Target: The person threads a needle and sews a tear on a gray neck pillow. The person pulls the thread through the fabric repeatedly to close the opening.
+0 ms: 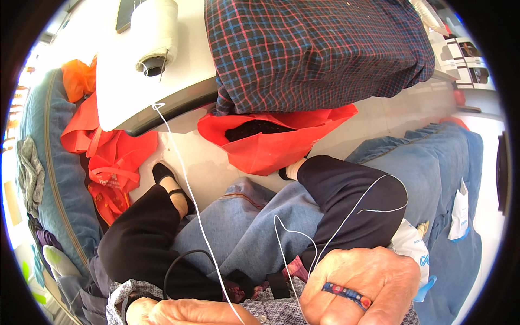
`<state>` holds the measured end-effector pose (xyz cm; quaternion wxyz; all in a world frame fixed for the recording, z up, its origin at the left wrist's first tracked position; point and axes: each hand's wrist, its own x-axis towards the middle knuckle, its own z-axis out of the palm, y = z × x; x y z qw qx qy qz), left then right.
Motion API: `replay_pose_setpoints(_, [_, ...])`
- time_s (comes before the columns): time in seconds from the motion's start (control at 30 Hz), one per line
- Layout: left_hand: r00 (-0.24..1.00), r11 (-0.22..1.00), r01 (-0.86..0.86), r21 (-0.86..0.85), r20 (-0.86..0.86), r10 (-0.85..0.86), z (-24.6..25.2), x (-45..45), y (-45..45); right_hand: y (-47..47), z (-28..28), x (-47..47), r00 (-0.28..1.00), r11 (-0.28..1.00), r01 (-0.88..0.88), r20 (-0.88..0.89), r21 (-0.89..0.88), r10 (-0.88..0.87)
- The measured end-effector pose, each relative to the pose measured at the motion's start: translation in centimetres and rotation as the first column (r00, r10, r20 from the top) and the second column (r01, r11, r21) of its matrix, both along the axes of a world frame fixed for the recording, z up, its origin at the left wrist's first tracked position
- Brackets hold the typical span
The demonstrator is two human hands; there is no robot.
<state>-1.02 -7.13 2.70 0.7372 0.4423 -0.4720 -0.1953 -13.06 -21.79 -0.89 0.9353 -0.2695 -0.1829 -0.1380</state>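
My left hand (195,313) lies along the bottom edge of the view, its fingertips cut off. A long white thread (191,187) comes down from the table edge and crosses it; whether the hand grips anything is hidden. My right hand (361,284) is curled at the lower right, with a patterned fabric band (346,295) around one finger. Looping white thread (367,191) runs in at the side of this hand, which is closed on it; the fingertips are hidden. On the white table (118,89) lies a large cone of white thread (154,32), with a needle (163,67) at its end.
Dark plaid cloth (317,53) drapes over the table edge. Below it, a red bag (264,150) stands open with dark material inside. More red bags (113,162) lie at left by a blue-covered seat (53,154). Another blue cover (438,162) is at right. Blue denim (243,227) hangs between my legs.
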Motion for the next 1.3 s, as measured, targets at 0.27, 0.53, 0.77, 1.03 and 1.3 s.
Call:
replay_pose_setpoints(0.27, [0.948,0.989,-0.102,0.107,0.312,0.064,0.9,0.6,0.1,1.2,-0.2,-0.1,0.994,0.993,0.111,0.018,0.047,-0.111])
replay_pose_setpoints(0.53, [0.933,0.961,-0.012,0.275,0.348,-0.088,2.5,1.0,2.4,0.4,-0.5,0.2,0.998,0.998,0.030,0.052,0.052,-0.033])
replay_pose_setpoints(0.77, [0.958,0.977,0.130,0.167,0.232,-0.168,1.0,2.4,0.0,0.6,-0.5,0.3,0.996,0.997,0.081,0.044,-0.001,-0.080])
replay_pose_setpoints(1.03, [0.768,0.974,0.159,-0.163,-0.599,-0.226,0.3,0.3,1.8,-1.5,-0.9,1.2,0.983,0.986,-0.041,0.168,-0.165,0.069])
replay_pose_setpoints(1.3, [0.500,0.858,0.181,-0.481,-0.706,-0.501,-0.8,-0.1,0.8,-0.4,-1.2,1.1,0.993,0.994,0.041,0.115,-0.097,-0.030])
